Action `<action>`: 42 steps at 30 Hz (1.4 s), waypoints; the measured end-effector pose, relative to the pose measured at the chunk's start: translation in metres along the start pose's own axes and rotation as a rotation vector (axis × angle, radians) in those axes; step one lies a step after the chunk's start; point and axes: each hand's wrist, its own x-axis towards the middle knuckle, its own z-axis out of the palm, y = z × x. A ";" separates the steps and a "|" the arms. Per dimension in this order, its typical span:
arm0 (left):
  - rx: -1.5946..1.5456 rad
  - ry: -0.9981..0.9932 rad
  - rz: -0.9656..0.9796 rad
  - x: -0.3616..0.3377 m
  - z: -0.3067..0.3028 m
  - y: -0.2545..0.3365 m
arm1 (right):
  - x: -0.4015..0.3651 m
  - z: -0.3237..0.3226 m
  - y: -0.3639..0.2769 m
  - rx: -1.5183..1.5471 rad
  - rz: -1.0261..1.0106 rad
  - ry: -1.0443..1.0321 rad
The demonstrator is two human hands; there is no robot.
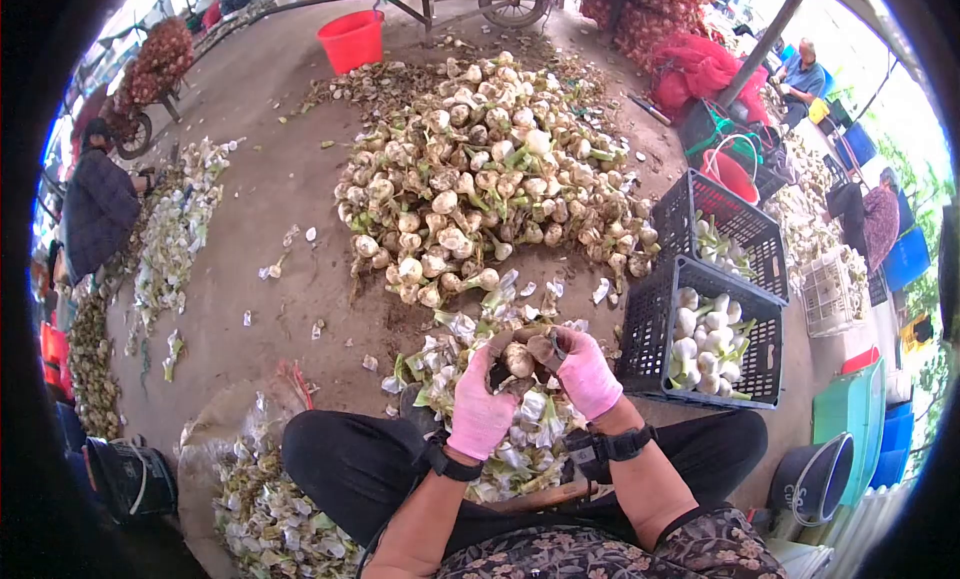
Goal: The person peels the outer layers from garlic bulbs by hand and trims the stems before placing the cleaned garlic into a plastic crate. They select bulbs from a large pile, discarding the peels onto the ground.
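Both my hands wear pink gloves with dark, soiled fingers and meet in front of my lap. A dirty garlic bulb [519, 360] is between them. My left hand [484, 399] has its fingers wrapped round the bulb's left side. My right hand [582, 370] pinches at the bulb's right side; a dark shape at its fingertips is too small to make out. Beyond them lies a large heap of unpeeled garlic [470, 169]. Loose peelings [530, 439] cover the ground below my hands. To the right, a black crate [650, 379] holds clean white bulbs with green stems.
A second black crate [770, 264] stands behind the first. A red bucket [352, 41] is beyond the heap. Black buckets stand at lower left [130, 479] and lower right [812, 479]. People sit at left [100, 204] and right [880, 219], near other piles. My crossed legs frame the peelings.
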 end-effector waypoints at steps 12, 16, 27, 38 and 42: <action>0.079 -0.015 0.003 0.003 0.004 0.002 | 0.002 -0.008 0.005 -0.213 -0.034 0.031; -0.191 0.041 -0.057 0.004 0.010 -0.005 | -0.001 -0.002 0.003 -0.231 0.015 0.140; -0.280 0.084 -0.227 0.011 0.001 -0.038 | -0.001 0.004 0.025 -0.687 -0.336 0.282; -0.153 -0.138 -0.128 0.012 0.002 -0.022 | 0.010 -0.039 0.006 -0.599 -0.309 0.018; -0.113 -0.145 -0.137 0.011 0.002 -0.038 | 0.027 -0.031 0.038 -0.853 -0.257 0.265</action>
